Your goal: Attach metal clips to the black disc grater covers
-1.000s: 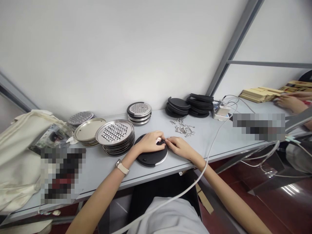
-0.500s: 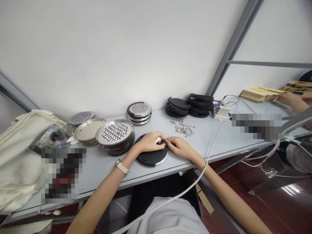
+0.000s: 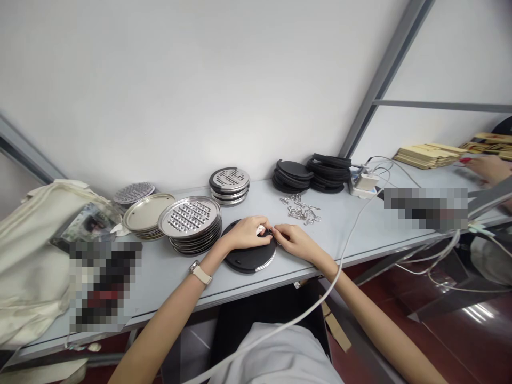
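Note:
A round black disc (image 3: 248,258) with a metal rim showing at its lower right lies on the bench in front of me. My left hand (image 3: 251,232) rests over its upper part, with thumb and fingers curled at the right edge. A small white piece (image 3: 260,230) shows by those fingers. My right hand (image 3: 291,238) comes from the right and pinches a tiny metal piece at the disc's edge, close to the left fingertips. Its exact shape is mostly hidden. Behind the right hand lie several loose metal clips (image 3: 296,212).
Stacked grater plates (image 3: 190,218), plain metal discs (image 3: 148,212) and rimmed graters (image 3: 230,181) stand left and behind. Black discs (image 3: 294,172) are piled at the back. A white cable (image 3: 340,266) crosses over my right forearm. Another person's hand (image 3: 488,169) is at far right.
My hands stay at the disc's edge; the right fingertips have shifted slightly and a bit of metal shows between them. At far right, the other person's hand has moved, with something red at its fingers.

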`<state>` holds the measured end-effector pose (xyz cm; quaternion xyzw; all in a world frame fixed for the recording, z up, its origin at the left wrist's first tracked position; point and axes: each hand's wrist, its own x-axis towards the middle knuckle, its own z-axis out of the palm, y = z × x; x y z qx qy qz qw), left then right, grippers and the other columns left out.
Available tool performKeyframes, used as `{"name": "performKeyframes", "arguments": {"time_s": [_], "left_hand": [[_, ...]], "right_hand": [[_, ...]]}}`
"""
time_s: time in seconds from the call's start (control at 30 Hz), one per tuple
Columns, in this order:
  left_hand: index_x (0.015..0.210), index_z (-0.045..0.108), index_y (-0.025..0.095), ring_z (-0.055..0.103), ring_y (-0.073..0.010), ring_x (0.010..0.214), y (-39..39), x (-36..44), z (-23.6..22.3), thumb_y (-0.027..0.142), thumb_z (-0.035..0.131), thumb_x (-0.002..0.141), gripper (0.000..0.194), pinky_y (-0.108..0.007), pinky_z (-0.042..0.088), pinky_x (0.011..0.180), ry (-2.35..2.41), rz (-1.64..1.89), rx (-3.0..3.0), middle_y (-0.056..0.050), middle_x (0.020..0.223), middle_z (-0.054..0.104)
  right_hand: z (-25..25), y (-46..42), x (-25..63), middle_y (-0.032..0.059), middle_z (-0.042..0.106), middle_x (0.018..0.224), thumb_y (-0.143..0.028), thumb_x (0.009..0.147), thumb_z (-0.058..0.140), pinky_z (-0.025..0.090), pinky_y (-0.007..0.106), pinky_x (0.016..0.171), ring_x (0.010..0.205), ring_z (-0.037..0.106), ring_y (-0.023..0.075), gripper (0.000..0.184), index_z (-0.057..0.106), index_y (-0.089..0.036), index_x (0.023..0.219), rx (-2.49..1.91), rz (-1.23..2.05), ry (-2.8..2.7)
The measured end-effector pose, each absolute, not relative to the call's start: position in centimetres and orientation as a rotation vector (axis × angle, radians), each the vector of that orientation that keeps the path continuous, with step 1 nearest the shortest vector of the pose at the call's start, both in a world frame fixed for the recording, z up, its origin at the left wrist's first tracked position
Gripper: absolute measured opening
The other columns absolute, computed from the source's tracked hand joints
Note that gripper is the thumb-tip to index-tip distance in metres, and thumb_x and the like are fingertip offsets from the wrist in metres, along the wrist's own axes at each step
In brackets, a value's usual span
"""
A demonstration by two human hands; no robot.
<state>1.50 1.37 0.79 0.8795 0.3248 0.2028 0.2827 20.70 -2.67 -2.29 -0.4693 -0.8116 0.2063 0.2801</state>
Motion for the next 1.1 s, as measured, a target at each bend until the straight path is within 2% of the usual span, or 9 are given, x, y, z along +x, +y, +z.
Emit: {"name": "performKeyframes", "arguments": {"time_s": [0.5,0.8,1.1], "left_hand": [[0.075,0.055,0.019,0.049,-0.0106,0.063,1.31,1.52,0.94,0.026,0.06,0.073,0.009,-0.022,0.038,0.061,0.865,0.55,2.354,0.005,0.068,0.054],[0.083,0.062,0.02,0.052,-0.0109,0.064,1.27,1.55,0.8,0.023,0.056,0.075,0.01,-0.022,0.039,0.062,0.884,0.535,2.392,0.004,0.071,0.06],[0.087,0.056,0.019,0.056,-0.0153,0.082,1.26,1.53,0.98,0.02,0.055,0.078,0.01,-0.026,0.044,0.076,0.773,0.646,2.512,-0.001,0.09,0.059]], "right_hand": [[-2.32,-2.65,20.74,-0.0032,0.043,0.055,-0.029,0.094,0.038,0.028,0.024,0.054,0.052,0.039,0.0106,0.033,0.039,-0.019,0.063,-1.265,0.557,-2.142],[-2.46,-2.65,20.99,-0.0047,0.038,0.055,-0.029,0.094,0.038,0.027,0.024,0.054,0.052,0.036,0.0097,0.033,0.036,-0.019,0.063,-1.276,0.532,-2.103],[-2.37,-2.64,20.96,-0.0043,0.04,0.057,-0.028,0.094,0.038,0.028,0.024,0.054,0.053,0.038,0.0103,0.031,0.038,-0.019,0.065,-1.232,0.561,-2.119]]}}
